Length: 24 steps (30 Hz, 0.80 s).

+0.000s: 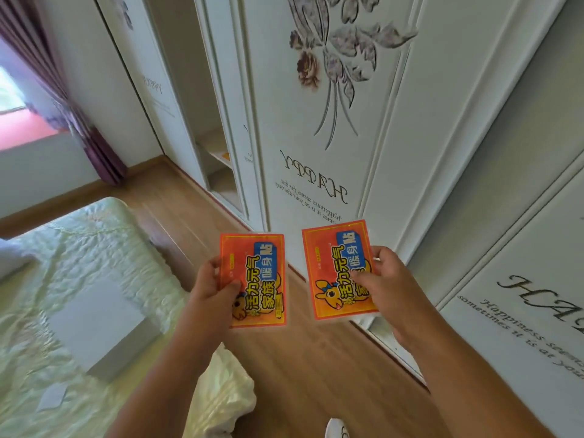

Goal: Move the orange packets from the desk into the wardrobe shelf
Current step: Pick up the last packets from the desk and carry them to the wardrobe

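I hold two orange packets with blue labels out in front of me, above the wooden floor. My left hand (212,287) grips the left orange packet (256,273) by its left edge. My right hand (384,281) pinches the right orange packet (335,273) at its right side. Ahead to the left, the white wardrobe (316,172) has an open section with a shelf (218,154), and a bit of orange shows on that shelf. The desk is not in view.
A bed with a pale green cover (88,257) fills the left side, with a white box (101,327) lying on it. Closed wardrobe doors with flower and "HAPPY" lettering run along the right. A purple curtain (94,143) hangs by the window at far left.
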Each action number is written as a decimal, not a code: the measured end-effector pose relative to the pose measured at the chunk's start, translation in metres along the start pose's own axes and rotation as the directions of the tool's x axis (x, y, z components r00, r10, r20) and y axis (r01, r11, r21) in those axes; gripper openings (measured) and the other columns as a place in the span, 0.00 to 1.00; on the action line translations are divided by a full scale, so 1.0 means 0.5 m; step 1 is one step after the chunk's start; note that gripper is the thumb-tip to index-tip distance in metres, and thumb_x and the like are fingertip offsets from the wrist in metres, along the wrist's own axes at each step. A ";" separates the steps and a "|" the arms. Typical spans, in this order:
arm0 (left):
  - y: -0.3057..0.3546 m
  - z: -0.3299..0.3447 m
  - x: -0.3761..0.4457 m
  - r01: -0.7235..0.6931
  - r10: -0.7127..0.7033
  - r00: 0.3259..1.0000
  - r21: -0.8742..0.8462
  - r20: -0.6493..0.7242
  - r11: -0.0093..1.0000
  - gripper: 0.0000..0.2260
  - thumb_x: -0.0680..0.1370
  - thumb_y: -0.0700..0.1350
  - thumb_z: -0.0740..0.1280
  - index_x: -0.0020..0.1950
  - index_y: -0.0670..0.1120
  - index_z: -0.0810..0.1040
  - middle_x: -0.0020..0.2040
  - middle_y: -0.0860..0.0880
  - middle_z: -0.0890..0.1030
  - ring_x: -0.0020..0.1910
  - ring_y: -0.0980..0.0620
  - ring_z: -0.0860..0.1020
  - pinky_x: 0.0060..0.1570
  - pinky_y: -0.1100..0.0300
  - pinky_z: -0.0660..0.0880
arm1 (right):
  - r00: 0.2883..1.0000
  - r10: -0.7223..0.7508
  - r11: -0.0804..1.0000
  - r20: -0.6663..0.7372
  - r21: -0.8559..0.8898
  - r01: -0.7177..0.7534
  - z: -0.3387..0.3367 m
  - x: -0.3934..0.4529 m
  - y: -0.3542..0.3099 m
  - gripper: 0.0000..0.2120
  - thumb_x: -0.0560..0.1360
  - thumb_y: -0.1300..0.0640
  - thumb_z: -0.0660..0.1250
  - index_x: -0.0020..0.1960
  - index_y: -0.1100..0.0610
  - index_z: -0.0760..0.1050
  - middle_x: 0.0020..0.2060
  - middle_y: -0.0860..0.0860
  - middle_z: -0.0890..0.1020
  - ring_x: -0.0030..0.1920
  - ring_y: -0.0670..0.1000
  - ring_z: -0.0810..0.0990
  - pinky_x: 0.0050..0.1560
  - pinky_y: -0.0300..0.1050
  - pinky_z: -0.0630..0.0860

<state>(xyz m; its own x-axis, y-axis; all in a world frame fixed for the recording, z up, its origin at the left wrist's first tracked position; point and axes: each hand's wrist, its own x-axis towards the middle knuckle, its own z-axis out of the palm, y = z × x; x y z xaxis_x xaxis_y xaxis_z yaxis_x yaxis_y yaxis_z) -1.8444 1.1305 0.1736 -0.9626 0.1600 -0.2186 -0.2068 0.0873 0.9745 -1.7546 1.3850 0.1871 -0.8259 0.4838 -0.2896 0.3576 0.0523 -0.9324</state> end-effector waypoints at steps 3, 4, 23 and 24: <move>0.033 0.043 0.040 -0.027 0.025 0.998 -0.032 -0.049 0.999 0.18 0.83 0.35 0.61 0.58 0.60 0.76 0.49 0.51 0.88 0.46 0.50 0.87 0.47 0.46 0.82 | 0.998 -0.046 0.999 0.051 0.001 0.046 -0.026 0.081 -0.043 0.11 0.82 0.60 0.68 0.59 0.46 0.74 0.53 0.48 0.88 0.47 0.50 0.89 0.50 0.53 0.84; 0.039 0.054 0.049 -0.027 0.024 0.998 -0.037 -0.063 0.999 0.18 0.83 0.35 0.61 0.58 0.59 0.75 0.49 0.51 0.88 0.46 0.50 0.87 0.47 0.46 0.82 | 0.996 -0.054 0.999 0.068 -0.006 0.054 -0.030 0.103 -0.055 0.11 0.82 0.59 0.68 0.59 0.46 0.74 0.54 0.48 0.87 0.48 0.50 0.89 0.52 0.54 0.85; 0.080 0.031 0.336 0.033 -0.052 0.989 -0.133 -0.138 0.991 0.14 0.83 0.36 0.62 0.62 0.53 0.76 0.53 0.45 0.87 0.50 0.43 0.87 0.51 0.39 0.82 | 0.988 -0.045 0.992 0.147 -0.108 0.062 0.075 0.407 -0.166 0.11 0.81 0.58 0.68 0.58 0.43 0.74 0.53 0.48 0.87 0.49 0.51 0.89 0.56 0.60 0.84; 0.092 0.025 0.367 0.022 -0.040 0.992 -0.145 -0.120 0.989 0.14 0.83 0.35 0.62 0.63 0.52 0.75 0.53 0.45 0.87 0.50 0.44 0.87 0.50 0.41 0.82 | 0.991 -0.049 0.992 0.128 -0.108 0.063 0.086 0.427 -0.180 0.11 0.81 0.58 0.68 0.58 0.43 0.74 0.54 0.48 0.87 0.49 0.51 0.89 0.56 0.60 0.84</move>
<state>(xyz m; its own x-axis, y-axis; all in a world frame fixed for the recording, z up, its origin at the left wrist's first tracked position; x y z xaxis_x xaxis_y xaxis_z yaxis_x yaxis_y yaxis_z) -2.0282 1.1763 0.1775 -0.9677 0.0373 -0.2494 -0.2511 -0.0524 0.9665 -1.9821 1.4459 0.1997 -0.8913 0.3651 -0.2689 0.3499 0.1765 -0.9200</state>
